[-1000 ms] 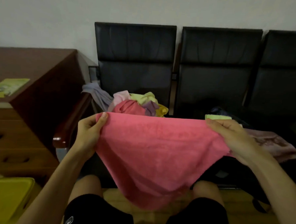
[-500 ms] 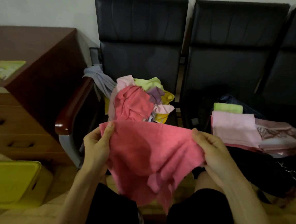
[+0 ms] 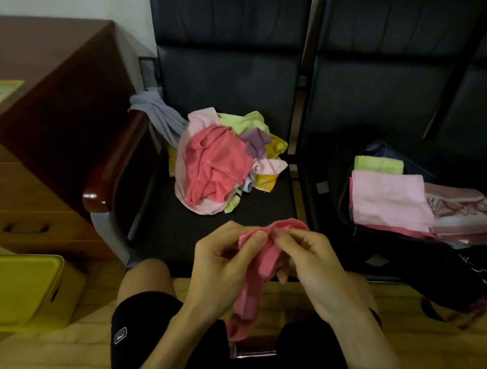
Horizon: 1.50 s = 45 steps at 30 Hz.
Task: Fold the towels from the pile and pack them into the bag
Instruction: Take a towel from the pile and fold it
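Pile (image 3: 218, 166) of unfolded towels on the left chair seat. Left hand (image 3: 221, 270) and right hand (image 3: 317, 270), spread wide a second ago, now meet. The fingers of both pinch the top corners of the pink towel (image 3: 260, 264) together, and it hangs between them toward the lap. The first fold is judged under way. Bag (image 3: 402, 257), on the right seat, already holds folded towels (image 3: 388, 197).

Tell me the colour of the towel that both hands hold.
The towel is plain coral pink, seen best in the head view.
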Each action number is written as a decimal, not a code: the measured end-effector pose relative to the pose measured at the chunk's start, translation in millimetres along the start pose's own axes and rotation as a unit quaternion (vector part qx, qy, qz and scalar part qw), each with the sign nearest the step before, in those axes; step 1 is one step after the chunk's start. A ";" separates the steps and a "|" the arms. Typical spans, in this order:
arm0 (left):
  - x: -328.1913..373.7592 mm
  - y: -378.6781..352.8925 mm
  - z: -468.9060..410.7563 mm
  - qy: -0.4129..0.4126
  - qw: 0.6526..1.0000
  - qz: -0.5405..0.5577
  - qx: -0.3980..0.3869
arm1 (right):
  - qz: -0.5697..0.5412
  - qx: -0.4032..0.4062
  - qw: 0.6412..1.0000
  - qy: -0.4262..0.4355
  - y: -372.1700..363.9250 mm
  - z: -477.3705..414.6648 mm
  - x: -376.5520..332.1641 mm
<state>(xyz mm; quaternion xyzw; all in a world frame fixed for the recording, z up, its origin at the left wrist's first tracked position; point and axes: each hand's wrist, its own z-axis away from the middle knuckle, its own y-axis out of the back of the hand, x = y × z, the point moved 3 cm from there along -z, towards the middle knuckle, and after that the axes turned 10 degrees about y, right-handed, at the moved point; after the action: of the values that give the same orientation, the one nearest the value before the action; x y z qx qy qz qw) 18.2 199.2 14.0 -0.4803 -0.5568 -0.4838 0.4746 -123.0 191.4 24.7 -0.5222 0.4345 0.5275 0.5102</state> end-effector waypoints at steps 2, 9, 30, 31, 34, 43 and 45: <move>-2.6 1.6 -0.7 0.000 1.000 -0.008 -0.009 | 0.000 0.009 1.000 -0.011 -1.8 -1.0 -0.4; -11.5 5.3 0.5 0.022 0.999 -0.007 -0.045 | -0.040 0.017 0.998 -0.042 -2.1 -3.6 2.3; 5.5 -12.1 -35.5 -0.018 0.997 -0.071 -0.033 | -0.180 -0.001 0.977 -0.114 18.4 2.2 31.7; 9.3 -10.8 -42.0 -0.018 0.997 -0.065 -0.035 | -0.150 0.014 0.982 -0.113 23.7 3.8 38.7; 20.3 -6.9 -57.7 -0.023 0.997 -0.052 -0.051 | -0.105 0.084 0.983 -0.128 39.9 6.5 58.6; 56.8 -2.0 -75.0 0.016 0.980 -0.032 -0.195 | -0.015 -0.087 0.996 0.015 45.5 -29.9 23.8; 61.5 9.5 -77.9 0.028 0.978 -0.047 -0.199 | 0.007 -0.056 0.997 0.047 47.9 -37.3 12.3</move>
<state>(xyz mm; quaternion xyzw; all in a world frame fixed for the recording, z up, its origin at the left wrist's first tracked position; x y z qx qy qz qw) 27.1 127.0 82.2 -0.5248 -0.4577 -0.6201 0.3613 -165.7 150.5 6.1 -0.5714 0.4310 0.5296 0.4553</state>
